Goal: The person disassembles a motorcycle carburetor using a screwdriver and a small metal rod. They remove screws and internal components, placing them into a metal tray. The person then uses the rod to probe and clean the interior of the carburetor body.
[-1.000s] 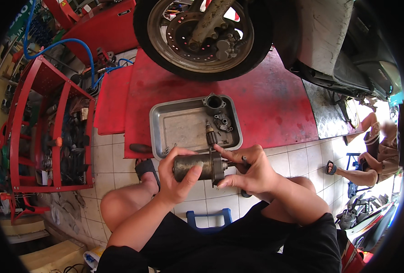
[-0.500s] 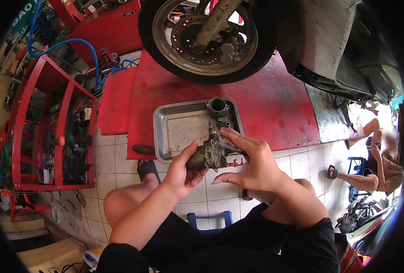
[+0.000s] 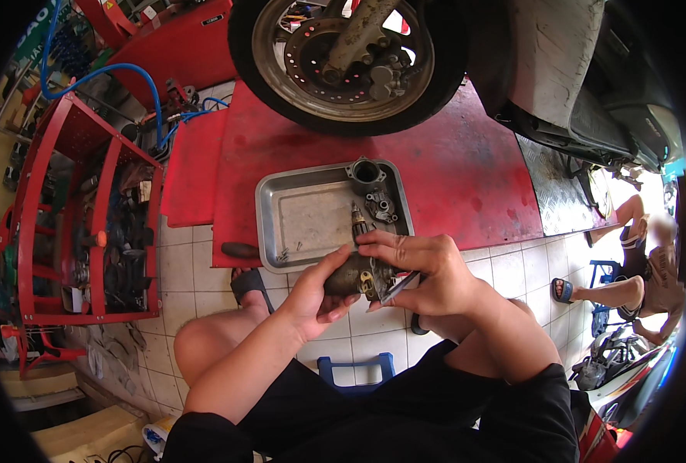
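A dark, grimy metal engine part with a rounded body [image 3: 344,275] and yellowish fittings is held between both hands, in front of the tray. My left hand [image 3: 308,299] is closed around its left side, thumb on top and fingers beneath. My right hand [image 3: 429,272] grips it from the right, fingers over the top. A ribbed, narrow piece with a pointed tip [image 3: 357,218] sticks out beyond my right fingertips. By the right thumb a flat grey bar [image 3: 399,288] slants outward; I cannot make out whether it belongs to the part.
A metal tray [image 3: 262,231] on the red platform [image 3: 466,185] holds a round flanged housing [image 3: 366,176], a smaller metal fitting [image 3: 380,207] and small screws [image 3: 283,255]. A dark handle [image 3: 240,250] lies left. Beyond stands a scooter wheel [image 3: 335,123]. A person [image 3: 659,270] sits at right.
The engine part has turned in my hands, its fittings now facing more toward me. My right fingers have closed over its top; before, the right thumb stood apart from it.
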The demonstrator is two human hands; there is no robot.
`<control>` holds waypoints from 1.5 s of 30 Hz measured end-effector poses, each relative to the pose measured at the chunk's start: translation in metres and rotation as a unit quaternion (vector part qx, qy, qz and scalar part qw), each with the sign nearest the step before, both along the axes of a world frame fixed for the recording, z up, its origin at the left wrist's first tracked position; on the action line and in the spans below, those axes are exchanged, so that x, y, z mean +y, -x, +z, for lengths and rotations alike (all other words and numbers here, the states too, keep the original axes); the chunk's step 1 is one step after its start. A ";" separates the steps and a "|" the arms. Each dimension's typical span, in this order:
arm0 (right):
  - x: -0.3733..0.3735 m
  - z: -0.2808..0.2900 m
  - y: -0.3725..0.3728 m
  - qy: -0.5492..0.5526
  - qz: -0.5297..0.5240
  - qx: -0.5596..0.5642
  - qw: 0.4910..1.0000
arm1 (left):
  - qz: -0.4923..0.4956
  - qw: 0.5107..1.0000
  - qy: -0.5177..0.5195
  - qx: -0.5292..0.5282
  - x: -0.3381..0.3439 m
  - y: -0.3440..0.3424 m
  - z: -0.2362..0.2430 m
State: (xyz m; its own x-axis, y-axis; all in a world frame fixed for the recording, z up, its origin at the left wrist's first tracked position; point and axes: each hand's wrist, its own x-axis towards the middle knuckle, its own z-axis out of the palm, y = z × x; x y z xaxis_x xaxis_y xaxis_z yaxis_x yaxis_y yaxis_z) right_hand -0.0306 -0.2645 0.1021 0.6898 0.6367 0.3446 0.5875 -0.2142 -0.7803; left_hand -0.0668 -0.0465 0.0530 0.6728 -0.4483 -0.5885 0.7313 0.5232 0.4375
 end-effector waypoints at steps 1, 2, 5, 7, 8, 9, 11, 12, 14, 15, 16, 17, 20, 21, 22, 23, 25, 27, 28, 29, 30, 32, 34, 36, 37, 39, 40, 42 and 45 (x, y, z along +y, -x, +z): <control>0.000 -0.001 0.000 0.002 0.006 -0.003 1.000 | -0.004 1.000 0.003 -0.005 0.001 0.000 0.000; -0.001 -0.001 -0.001 0.004 0.011 -0.006 1.000 | -0.008 1.000 0.005 -0.009 0.002 0.000 0.000; -0.002 0.001 -0.003 0.050 0.046 -0.059 0.996 | -0.002 1.000 0.008 -0.003 0.002 -0.001 0.008; -0.006 0.006 -0.005 0.100 0.066 -0.103 0.988 | 0.004 1.000 0.009 0.010 0.001 -0.002 0.014; -0.007 0.010 -0.005 0.125 0.075 -0.125 0.981 | 0.005 1.000 0.009 0.017 0.000 -0.002 0.016; -0.007 0.014 -0.005 0.138 0.073 -0.137 0.978 | 0.009 1.000 0.008 0.024 0.001 -0.002 0.017; -0.006 0.022 -0.005 0.165 0.067 -0.163 0.970 | 0.003 1.000 -0.005 0.014 0.005 0.000 0.010; -0.005 0.022 -0.004 0.122 0.053 -0.122 0.984 | -0.001 1.000 -0.011 0.009 0.006 0.000 0.007; 0.000 0.022 -0.002 0.034 0.024 -0.037 0.998 | 0.012 0.999 -0.035 -0.020 0.007 0.000 0.008; 0.000 0.020 -0.003 0.008 0.016 -0.052 0.998 | 0.017 0.998 -0.046 -0.035 0.007 0.000 0.009; 0.001 0.016 -0.003 0.011 0.007 -0.050 0.999 | 0.028 0.996 -0.058 -0.056 0.006 0.000 0.009; 0.002 0.011 -0.001 0.014 -0.003 -0.049 0.999 | 0.039 0.994 -0.070 -0.076 0.006 0.000 0.010; 0.005 0.001 0.003 0.011 -0.023 -0.047 0.999 | 0.077 0.985 -0.110 -0.105 0.002 0.002 0.010; 0.006 -0.001 0.003 0.006 -0.026 -0.047 0.999 | 0.092 0.982 -0.125 -0.110 0.001 0.003 0.009; 0.007 -0.003 0.004 -0.007 -0.024 -0.037 0.999 | 0.096 0.980 -0.133 -0.116 0.001 0.004 0.011; 0.007 -0.004 0.004 -0.020 -0.022 -0.027 0.999 | 0.099 0.977 -0.140 -0.123 0.001 0.006 0.013; 0.009 -0.003 0.004 -0.044 -0.019 -0.005 0.999 | 0.106 0.971 -0.153 -0.150 0.003 0.008 0.013; 0.009 -0.002 0.005 -0.063 -0.017 0.020 0.998 | 0.110 0.962 -0.162 -0.191 0.003 0.010 0.011; 0.009 -0.001 0.006 -0.068 -0.019 0.034 0.997 | 0.113 0.958 -0.167 -0.203 0.002 0.010 0.011; 0.009 -0.001 0.008 -0.073 -0.020 0.047 0.996 | 0.117 0.954 -0.172 -0.214 0.001 0.010 0.012; 0.009 -0.001 0.008 -0.079 -0.021 0.060 0.995 | 0.122 0.950 -0.177 -0.226 0.000 0.011 0.012; 0.008 -0.002 0.008 -0.076 -0.017 0.059 0.995 | 0.128 0.948 -0.180 -0.229 -0.003 0.011 0.014; 0.008 -0.003 0.008 -0.075 -0.015 0.046 0.996 | 0.128 0.948 -0.185 -0.227 -0.003 0.012 0.015; 0.010 -0.006 0.007 -0.076 -0.014 0.023 0.997 | 0.122 0.950 -0.189 -0.219 -0.001 0.012 0.016; 0.011 -0.007 0.006 -0.073 -0.012 0.023 0.997 | 0.117 0.950 -0.191 -0.217 0.001 0.012 0.015; 0.013 -0.008 0.006 -0.067 -0.009 0.024 0.997 | 0.107 0.951 -0.196 -0.214 0.005 0.012 0.014; 0.014 -0.007 0.006 -0.061 -0.011 0.020 0.998 | 0.104 0.954 -0.192 -0.204 0.006 0.012 0.013; 0.014 -0.005 0.006 -0.048 -0.016 0.011 0.999 | 0.095 0.961 -0.183 -0.184 0.006 0.010 0.011; 0.010 -0.004 0.009 -0.042 -0.041 0.033 0.998 | 0.094 0.966 -0.191 -0.150 -0.001 0.007 0.016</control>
